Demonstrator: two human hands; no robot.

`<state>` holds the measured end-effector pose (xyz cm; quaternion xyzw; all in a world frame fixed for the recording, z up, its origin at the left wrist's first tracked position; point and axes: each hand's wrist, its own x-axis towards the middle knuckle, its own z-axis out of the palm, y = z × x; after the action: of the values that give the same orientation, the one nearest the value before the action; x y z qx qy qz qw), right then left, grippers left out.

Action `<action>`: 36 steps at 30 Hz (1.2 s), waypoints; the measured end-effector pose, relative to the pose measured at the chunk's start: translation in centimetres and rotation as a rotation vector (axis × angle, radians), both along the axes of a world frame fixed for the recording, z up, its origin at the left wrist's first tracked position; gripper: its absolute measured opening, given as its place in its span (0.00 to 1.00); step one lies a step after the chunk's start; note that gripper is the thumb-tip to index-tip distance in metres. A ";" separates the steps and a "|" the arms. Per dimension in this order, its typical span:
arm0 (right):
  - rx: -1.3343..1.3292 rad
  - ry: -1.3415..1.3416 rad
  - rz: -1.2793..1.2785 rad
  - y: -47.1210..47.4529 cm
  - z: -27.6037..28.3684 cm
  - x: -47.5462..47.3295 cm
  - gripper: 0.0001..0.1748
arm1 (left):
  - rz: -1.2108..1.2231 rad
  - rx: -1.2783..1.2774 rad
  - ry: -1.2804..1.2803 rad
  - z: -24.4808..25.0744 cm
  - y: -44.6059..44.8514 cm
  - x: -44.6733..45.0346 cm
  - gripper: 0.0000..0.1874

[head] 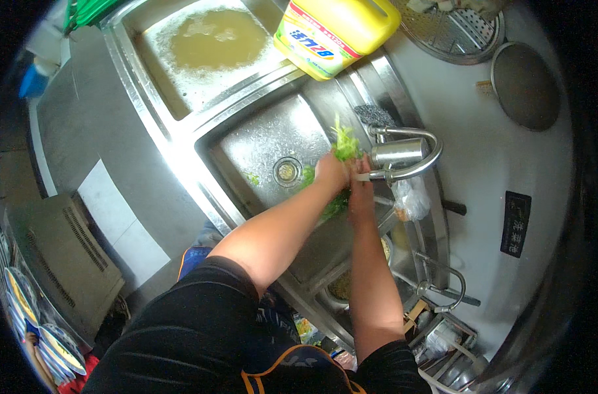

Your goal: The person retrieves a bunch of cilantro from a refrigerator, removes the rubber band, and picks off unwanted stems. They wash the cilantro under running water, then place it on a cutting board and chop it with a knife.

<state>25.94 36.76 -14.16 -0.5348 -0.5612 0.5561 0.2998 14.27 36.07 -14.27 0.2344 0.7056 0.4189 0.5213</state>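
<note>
Over the middle basin of a stainless steel sink (259,128), my left hand (331,170) is closed around a bunch of leafy greens (346,143). My right hand (361,184), blurred, presses against the same bunch and seems to grip it from the other side. Leaf tips stick out above my hands, and more leaves hang below, partly hidden by my left forearm. The spout of a curved metal faucet (429,165) ends right at my right hand, with water coming out. Left of my hands are the drain (287,171) and a small loose leaf (252,179).
A yellow detergent jug (336,37) stands on the sink's far edge, beside a basin of cloudy, foamy water (217,39). Steel wool (374,115) and a plastic bag (411,199) lie near the faucet. A second faucet (447,278) is at lower right. Plates (62,347) stand lower left, near another person's arm.
</note>
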 end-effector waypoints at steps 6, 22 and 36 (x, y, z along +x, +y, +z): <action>0.379 -0.653 0.327 0.2 -1.7 0.7 0.27 | 0.163 0.012 -0.552 1.3 0.6 1.2 0.15; -0.640 0.652 -0.083 -2.0 1.9 -2.5 0.34 | 0.735 0.314 -1.048 2.0 1.9 -4.4 0.09; -0.304 -0.201 -0.243 4.5 -4.5 2.0 0.26 | 0.609 0.097 -0.821 0.5 -6.8 -6.1 0.08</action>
<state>27.96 41.25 -18.67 -0.6902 -0.4293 0.5380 0.2231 8.21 29.23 -13.74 -0.1416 0.4588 0.6413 0.5985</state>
